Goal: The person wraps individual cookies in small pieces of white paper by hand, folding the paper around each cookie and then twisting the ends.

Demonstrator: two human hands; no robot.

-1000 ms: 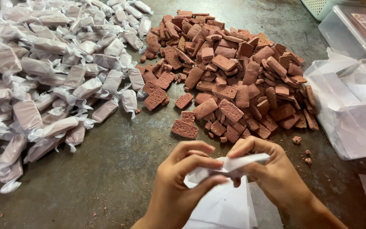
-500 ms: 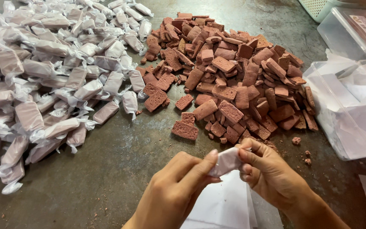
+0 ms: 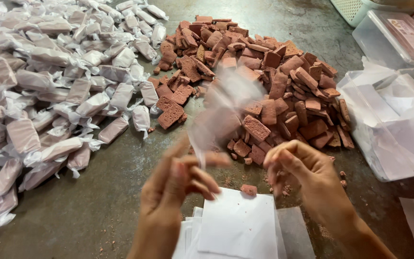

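The wrapped sweet pinched between both hands half a second ago is gone from them. The left hand (image 3: 178, 184) now lifts a blurred clear wrapper (image 3: 224, 110) by its fingertips, above the brown heap (image 3: 264, 72). The right hand (image 3: 307, 175) hangs loosely curled, holding nothing, over the paper stack (image 3: 238, 225).

- A single head-worn camera looks steeply down and forward over the dark grey tabletop (image 3: 87, 206).
- It sits close: both hands fill the lower edge, and the heap of reddish-brown rectangular biscuit pieces (image 3: 264, 81) lies just beyond.
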